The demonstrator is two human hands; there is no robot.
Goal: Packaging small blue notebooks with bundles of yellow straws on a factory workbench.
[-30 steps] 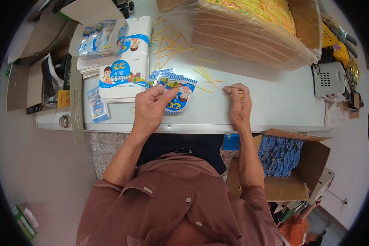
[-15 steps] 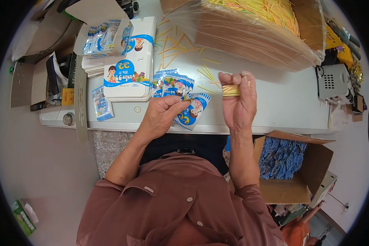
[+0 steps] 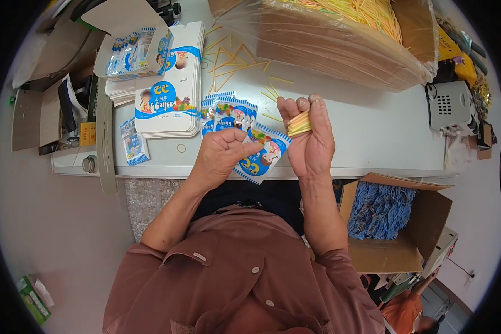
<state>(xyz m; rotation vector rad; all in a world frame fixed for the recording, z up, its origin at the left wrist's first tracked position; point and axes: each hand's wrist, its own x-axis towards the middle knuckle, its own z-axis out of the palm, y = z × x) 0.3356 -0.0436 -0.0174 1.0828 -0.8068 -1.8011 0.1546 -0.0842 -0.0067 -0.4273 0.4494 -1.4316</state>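
While I worked over the pale surface (image 3: 373,136), my left grip (image 3: 220,157) pinched a blue-and-white sachet (image 3: 265,150) between thumb and bent fingers, its printed face toward me and its lower end hanging just past the near edge. My right grip (image 3: 313,139) was turned palm up, its fingers curled over a small bundle of yellow and orange sticks (image 3: 299,123), with the thumb side raised. The sachet's upper right corner came close to the bundle's ends, though I could not tell whether they touched. Just beyond my left knuckles, several similar packets (image 3: 231,113) overlapped in a fan; whether my fingers also held any of them, I could not tell. To their left stood a stack of flat white cartons (image 3: 181,123), with an open box (image 3: 163,53) of packets at its far end and a single packet (image 3: 134,143) lying beside it. Loose sticks (image 3: 234,71) were scattered beyond the fan, near a big plastic-lined carton (image 3: 339,58) filled with more sticks. Below the surface on my right, a cardboard box (image 3: 430,220) held crinkled blue pieces (image 3: 379,211).
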